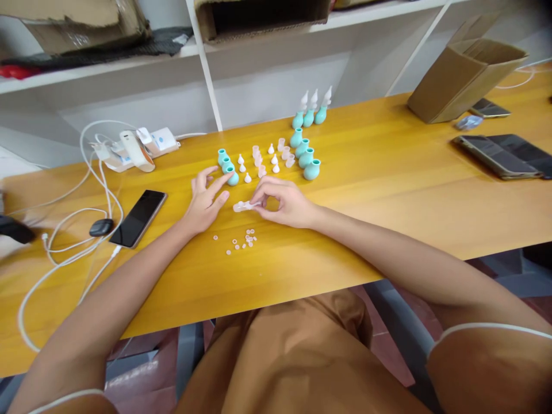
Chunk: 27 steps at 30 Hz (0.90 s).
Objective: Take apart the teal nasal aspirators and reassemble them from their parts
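My right hand pinches a small translucent nozzle piece just above the table, its clear end pointing left. My left hand is spread, with its fingertips at the nearest of several turquoise rubber bulbs on the left; whether it touches that bulb I cannot tell. Beyond the hands stand white cone-shaped tips and pale pink translucent cups in short rows. More turquoise bulbs form a line on the right. Small pinkish rings lie scattered in front of my hands.
Three bulbs with white nozzles stand at the back. On the left lie a phone, white cables, a black case and chargers. An open cardboard box and dark devices occupy the right.
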Available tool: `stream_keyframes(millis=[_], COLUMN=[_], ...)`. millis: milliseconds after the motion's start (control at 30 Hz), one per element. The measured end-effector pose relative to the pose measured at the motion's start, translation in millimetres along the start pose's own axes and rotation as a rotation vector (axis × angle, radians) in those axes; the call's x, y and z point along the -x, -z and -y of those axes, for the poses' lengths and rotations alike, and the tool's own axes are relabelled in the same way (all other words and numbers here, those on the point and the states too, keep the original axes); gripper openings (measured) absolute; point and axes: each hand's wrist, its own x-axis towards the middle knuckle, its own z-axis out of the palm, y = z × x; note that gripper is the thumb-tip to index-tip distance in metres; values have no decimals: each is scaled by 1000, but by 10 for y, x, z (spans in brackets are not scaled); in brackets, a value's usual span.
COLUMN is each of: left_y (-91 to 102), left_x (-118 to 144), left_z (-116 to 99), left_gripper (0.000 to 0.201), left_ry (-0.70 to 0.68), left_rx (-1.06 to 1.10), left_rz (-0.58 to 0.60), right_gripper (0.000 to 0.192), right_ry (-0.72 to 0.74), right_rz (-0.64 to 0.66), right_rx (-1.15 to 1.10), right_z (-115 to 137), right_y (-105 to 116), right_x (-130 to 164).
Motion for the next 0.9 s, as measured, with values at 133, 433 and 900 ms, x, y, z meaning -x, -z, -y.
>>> stream_keyframes(millis=[133,433,900], left_y=[-90,-11,-34], left_x=[-44,-52,-65], left_z=[56,-14,-13], left_gripper=[60,41,22], left_ry=[-23,-28,-41], left_rx=[-76,-118,-75], left_rz=[103,-90,-58], right_gripper=[7,7,8], right_ry=[26,-2,-11], right_rz=[25,37,-17], right_rx=[-20,-20,-15], right_z=[-17,-17,-74], right_y=[-46,-27,3], right_x=[-7,-3,-20])
